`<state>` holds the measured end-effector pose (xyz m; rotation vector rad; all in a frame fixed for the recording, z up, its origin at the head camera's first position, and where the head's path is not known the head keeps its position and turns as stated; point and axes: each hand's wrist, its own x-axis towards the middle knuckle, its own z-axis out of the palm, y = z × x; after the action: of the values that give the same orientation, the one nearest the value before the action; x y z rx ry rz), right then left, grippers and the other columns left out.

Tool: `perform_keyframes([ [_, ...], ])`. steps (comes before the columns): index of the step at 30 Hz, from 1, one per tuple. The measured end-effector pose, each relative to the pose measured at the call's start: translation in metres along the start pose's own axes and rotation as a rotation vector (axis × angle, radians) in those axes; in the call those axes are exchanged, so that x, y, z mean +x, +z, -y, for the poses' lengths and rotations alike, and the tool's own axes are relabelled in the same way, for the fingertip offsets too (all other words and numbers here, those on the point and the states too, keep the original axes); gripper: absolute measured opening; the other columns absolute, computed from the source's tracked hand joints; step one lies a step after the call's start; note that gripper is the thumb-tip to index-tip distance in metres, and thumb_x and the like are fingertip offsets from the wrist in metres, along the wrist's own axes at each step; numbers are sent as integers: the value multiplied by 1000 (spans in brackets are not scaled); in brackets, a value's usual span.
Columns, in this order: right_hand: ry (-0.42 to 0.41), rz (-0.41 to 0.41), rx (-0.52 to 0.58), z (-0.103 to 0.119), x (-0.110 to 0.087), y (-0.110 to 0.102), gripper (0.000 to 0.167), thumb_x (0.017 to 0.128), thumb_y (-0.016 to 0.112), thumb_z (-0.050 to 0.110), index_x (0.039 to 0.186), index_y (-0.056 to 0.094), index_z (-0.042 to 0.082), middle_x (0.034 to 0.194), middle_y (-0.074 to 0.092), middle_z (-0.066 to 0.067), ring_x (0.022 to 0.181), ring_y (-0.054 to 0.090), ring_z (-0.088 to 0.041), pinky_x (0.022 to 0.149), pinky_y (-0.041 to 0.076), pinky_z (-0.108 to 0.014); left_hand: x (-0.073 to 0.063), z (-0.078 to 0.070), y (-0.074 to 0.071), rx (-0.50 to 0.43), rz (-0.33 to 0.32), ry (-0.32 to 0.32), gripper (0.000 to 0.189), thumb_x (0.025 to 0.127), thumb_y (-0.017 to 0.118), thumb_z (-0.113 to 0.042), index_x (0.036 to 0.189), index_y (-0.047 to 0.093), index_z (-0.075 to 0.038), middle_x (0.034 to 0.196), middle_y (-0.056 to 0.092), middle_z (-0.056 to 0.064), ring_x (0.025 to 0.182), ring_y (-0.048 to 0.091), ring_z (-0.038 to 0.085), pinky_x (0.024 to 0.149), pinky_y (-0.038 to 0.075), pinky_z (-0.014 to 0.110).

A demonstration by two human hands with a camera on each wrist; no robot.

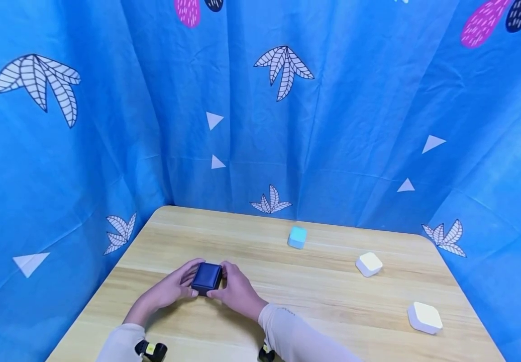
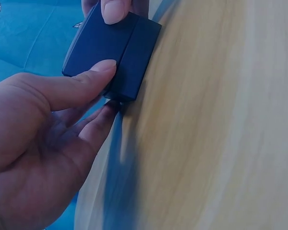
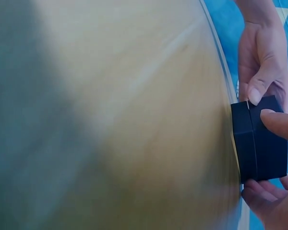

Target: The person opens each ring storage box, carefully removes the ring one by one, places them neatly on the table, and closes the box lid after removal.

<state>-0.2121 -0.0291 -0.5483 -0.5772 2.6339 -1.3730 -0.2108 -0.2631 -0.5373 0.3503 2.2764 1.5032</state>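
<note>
A small dark navy jewelry box (image 1: 207,274) sits on the wooden table, left of its middle, with its lid shut. In the left wrist view a seam runs round the box (image 2: 98,40) between lid and base. My left hand (image 1: 168,291) holds its left side, the thumb on the near face by the seam and the other fingers round the side. From the right, my right hand (image 1: 240,291) grips it too, thumb on the near face and fingers at the far side. The right wrist view shows both thumbs against one face of the box (image 3: 271,153).
A light blue rounded block (image 1: 297,237) stands toward the table's back edge. Two white blocks with cream tops are farther right, one block (image 1: 369,264) behind the other block (image 1: 425,318). A blue patterned curtain (image 1: 265,130) hangs round the wooden table (image 1: 332,296).
</note>
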Motion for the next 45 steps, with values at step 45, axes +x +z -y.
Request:
perform_keyframes([
  [45,46,33,299,-17,1,1,73,79,86,32,142,53,17,120,62,1,103,59,-16,82,53,-27,0,14,17,224,-235,-80,89,78,86,-17,155,41,-16,144,43,24,137,42,46,110,39,60],
])
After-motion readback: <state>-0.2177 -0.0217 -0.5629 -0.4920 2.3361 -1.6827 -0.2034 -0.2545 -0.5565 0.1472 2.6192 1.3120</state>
